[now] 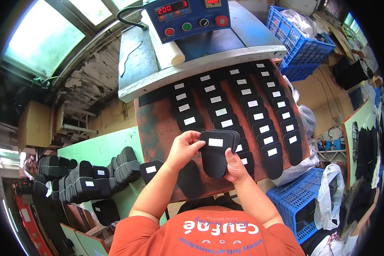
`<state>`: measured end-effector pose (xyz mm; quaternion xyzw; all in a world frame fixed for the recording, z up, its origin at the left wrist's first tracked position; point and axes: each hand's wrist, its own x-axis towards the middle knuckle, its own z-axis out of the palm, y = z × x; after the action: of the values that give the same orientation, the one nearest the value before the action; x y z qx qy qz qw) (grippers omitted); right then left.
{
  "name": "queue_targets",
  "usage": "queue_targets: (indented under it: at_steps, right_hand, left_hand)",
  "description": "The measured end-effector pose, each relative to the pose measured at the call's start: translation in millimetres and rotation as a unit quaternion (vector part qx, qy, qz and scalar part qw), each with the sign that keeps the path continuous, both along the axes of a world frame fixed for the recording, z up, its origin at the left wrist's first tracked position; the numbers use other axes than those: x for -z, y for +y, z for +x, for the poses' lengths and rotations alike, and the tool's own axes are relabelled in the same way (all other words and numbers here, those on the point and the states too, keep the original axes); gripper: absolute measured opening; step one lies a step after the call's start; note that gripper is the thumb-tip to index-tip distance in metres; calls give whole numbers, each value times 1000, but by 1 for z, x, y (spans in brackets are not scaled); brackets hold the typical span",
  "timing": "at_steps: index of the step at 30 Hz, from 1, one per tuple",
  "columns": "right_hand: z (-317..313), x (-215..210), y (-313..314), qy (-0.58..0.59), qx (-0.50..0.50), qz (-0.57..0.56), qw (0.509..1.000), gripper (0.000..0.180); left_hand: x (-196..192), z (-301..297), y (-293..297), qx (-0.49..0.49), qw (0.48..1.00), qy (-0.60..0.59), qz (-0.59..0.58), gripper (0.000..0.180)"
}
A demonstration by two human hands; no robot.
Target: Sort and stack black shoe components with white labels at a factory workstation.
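Observation:
In front of my chest I hold a small fanned stack of black insoles [214,160], the top one with a white label near its wide end. My right hand [236,168] grips the stack from the right, its thumb lying over the edge. At the upper left corner of the top insole, my left hand [185,148] pinches the edge with thumb and fingertips, close to the label. Beyond my hands, overlapping labelled insoles [272,160] lie in columns on the reddish-brown board [158,128]. An insole without a visible label [190,181] lies under my left wrist.
A press machine with a blue control box [187,21] and a pale metal front edge [200,70] stands at the far side. Stacks of insoles [79,181] sit on a green table [98,143] at left. Blue crates [296,205] stand at right.

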<state>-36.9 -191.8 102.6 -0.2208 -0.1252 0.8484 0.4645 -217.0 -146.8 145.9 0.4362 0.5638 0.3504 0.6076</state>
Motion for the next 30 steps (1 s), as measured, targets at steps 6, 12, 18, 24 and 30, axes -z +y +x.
queue_targets:
  at_steps: [6,12,18,24,30]
  right_hand:
    - [23,-4,-4,-16,19,-12,1000,50]
    - [26,-7,-14,-79,-7,-23,997,35]
    - [15,-20,-21,-92,-9,-15,996,36]
    - [21,-22,-30,-186,6,-15,982,26]
    - [-7,-3,-10,-91,-82,-64,990,31]
  left_hand:
    - [43,-34,4,-174,982,59,34,18]
    - [44,-7,-16,-158,962,184,127,28]
    - [25,6,-48,-148,987,-60,32,19]
    - [42,-10,-48,-183,979,91,-15,21]
    - [57,-17,-60,-96,877,432,185,38]
